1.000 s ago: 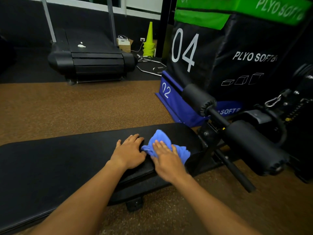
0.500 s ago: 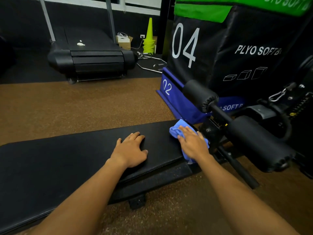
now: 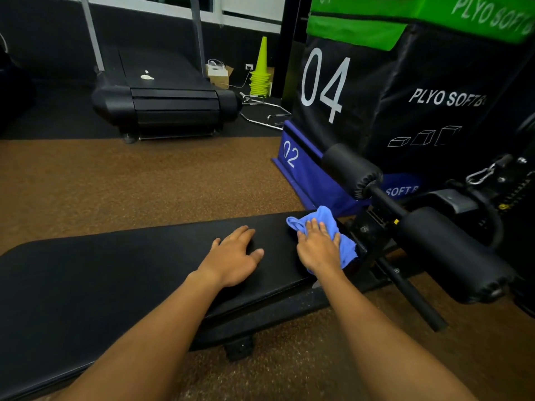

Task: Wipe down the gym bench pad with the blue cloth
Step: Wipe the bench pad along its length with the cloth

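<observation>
Blue cloth: under flat-fingered right hand, at bench pad end (left hand flat, holding nothing).

Two bare forearms reach into view from below, with no sleeves anywhere along them. The left hand wears no glove, ring or watch, and its wrist carries no strap or band. The right hand is just as plain, ungloved and without jewellery. Both arms are uncovered as far as the bottom edge of the view. The nails look short and unpainted.
</observation>
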A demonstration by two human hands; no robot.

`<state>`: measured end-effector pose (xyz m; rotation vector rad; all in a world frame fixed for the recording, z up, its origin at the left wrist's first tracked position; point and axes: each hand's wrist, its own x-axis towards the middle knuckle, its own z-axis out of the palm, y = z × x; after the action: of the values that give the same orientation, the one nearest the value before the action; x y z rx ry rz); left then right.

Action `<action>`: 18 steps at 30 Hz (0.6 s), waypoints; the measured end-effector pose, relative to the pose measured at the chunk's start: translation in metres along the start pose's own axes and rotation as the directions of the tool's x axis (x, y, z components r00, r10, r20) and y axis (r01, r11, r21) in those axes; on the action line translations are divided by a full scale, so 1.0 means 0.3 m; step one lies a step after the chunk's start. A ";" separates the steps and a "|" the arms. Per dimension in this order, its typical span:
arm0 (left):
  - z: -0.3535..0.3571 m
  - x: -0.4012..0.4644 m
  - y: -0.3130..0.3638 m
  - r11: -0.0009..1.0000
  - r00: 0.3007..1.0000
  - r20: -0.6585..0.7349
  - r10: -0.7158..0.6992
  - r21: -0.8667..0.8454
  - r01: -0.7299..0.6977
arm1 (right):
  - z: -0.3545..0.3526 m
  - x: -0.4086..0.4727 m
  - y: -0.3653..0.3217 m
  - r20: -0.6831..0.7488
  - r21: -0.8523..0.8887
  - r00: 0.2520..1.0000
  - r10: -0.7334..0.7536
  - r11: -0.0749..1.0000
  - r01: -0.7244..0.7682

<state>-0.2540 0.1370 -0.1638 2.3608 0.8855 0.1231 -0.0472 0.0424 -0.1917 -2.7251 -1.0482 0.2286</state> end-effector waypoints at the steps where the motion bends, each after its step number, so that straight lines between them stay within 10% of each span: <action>1: -0.012 -0.013 -0.009 0.998 1.000 -0.028 -0.002 -0.060 0.000 | 0.007 -0.013 -0.022 0.008 0.009 1.000 -0.016 1.000 0.016; 18: -0.224 -0.340 -0.369 0.967 0.959 -0.239 -0.155 -0.236 0.098 | 0.145 -0.271 -0.562 0.074 0.068 0.953 -0.295 0.954 0.290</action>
<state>-0.4149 0.1731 -0.1602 2.1026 1.0829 0.4594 -0.2247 0.1157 -0.1859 -2.4873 -1.4284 0.3184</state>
